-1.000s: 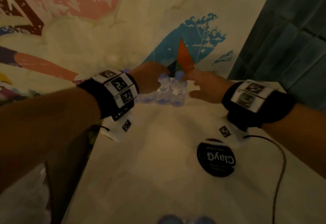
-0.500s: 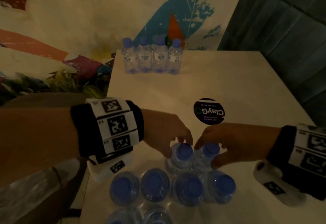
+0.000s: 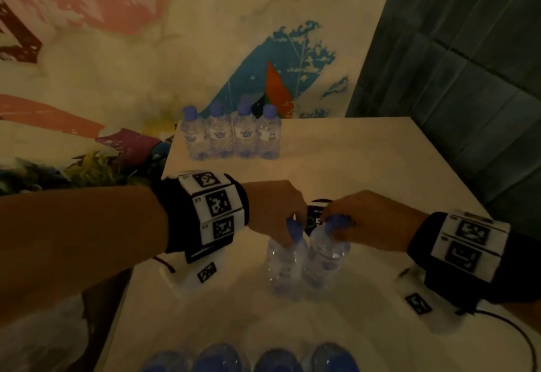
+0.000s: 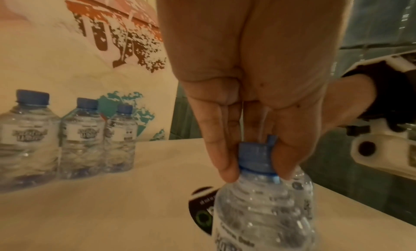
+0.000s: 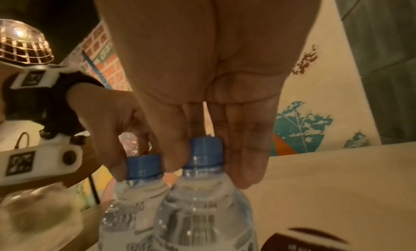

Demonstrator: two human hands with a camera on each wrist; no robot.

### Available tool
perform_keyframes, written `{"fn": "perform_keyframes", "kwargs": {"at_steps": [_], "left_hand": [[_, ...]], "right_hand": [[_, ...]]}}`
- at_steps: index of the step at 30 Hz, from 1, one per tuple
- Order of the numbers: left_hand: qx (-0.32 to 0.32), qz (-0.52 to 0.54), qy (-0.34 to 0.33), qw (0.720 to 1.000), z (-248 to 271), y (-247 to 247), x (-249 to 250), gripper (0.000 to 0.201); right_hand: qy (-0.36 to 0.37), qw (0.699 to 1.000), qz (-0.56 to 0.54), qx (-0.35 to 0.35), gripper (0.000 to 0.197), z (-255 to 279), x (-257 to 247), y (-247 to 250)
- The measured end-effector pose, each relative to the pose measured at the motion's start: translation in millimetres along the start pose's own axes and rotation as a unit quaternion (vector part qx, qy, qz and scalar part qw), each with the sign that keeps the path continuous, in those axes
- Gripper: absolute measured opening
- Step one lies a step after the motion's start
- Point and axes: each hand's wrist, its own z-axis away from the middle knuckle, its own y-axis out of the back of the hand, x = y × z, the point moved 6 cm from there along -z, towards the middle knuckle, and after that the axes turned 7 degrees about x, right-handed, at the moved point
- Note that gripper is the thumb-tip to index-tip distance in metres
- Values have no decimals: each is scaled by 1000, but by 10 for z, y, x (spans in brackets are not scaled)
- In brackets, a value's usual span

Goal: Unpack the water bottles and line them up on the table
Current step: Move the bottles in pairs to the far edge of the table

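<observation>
Two small clear water bottles with blue caps are side by side over the middle of the white table. My left hand pinches the cap of the left bottle from above; the left wrist view shows fingers either side of that cap. My right hand pinches the cap of the right bottle, whose cap sits between its fingertips in the right wrist view. I cannot tell whether the bottle bases touch the table. Several bottles stand in a row at the far edge.
Blue caps of several more bottles show at the near edge. A round black sticker lies on the table behind the hands. A black cable runs from my right wrist. A painted wall backs the table; a grey tiled wall stands to the right.
Both hands came back from the far row to the near group, each took a bottle by its cap, and now hold the two bottles away from that group, nearer the table's middle.
</observation>
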Motion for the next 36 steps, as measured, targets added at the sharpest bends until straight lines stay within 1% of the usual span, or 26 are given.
{"fn": "perform_keyframes", "kwargs": {"at_steps": [1,2,4,8,11,13,15,19,21,24,27,30,32,34,36], "left_hand": [[15,-1,7,1000,-107,102,-44,31],[35,-11,16,999,-226,221,-103,32],[72,-14,48,996,-478,447,-259,33],[160,-30,100,982,-1017,767,-645,29],[212,-26,168,962,-1321,953,-905,26],[229,-23,180,956,-1494,1020,-1043,22],[247,-25,203,947,-1625,1063,-1190,18],[244,-49,220,943,-1781,1137,-1335,28],[238,-59,233,941,-1801,1156,-1408,31],[239,-60,240,939,-1807,1157,-1467,16],[238,-67,229,942,-1743,1144,-1398,12],[235,-35,213,948,-1549,1129,-1262,18],[246,-10,208,946,-1322,1114,-1176,24],[258,9,211,943,-998,1072,-1056,32],[245,35,210,946,-603,968,-918,38]], "right_hand": [[-10,1000,-4,18,16,-95,112,92],[-19,999,6,35,23,-209,234,178],[-30,997,27,67,33,-463,446,356],[-40,991,55,117,37,-996,786,715],[-58,986,59,148,39,-1343,982,935],[-67,983,63,160,39,-1541,1077,1015],[-62,981,68,172,35,-1719,1146,1052],[-46,983,54,170,29,-2013,1236,1016],[-37,982,44,177,26,-2113,1249,1007],[-36,980,35,195,27,-2161,1282,1014],[-48,977,1,208,34,-2116,1312,999],[-43,976,-16,214,37,-2000,1242,963],[-42,975,-14,220,42,-1869,1193,939],[-37,974,-2,223,49,-1685,1111,906],[-14,975,4,222,51,-1454,930,840]]}}
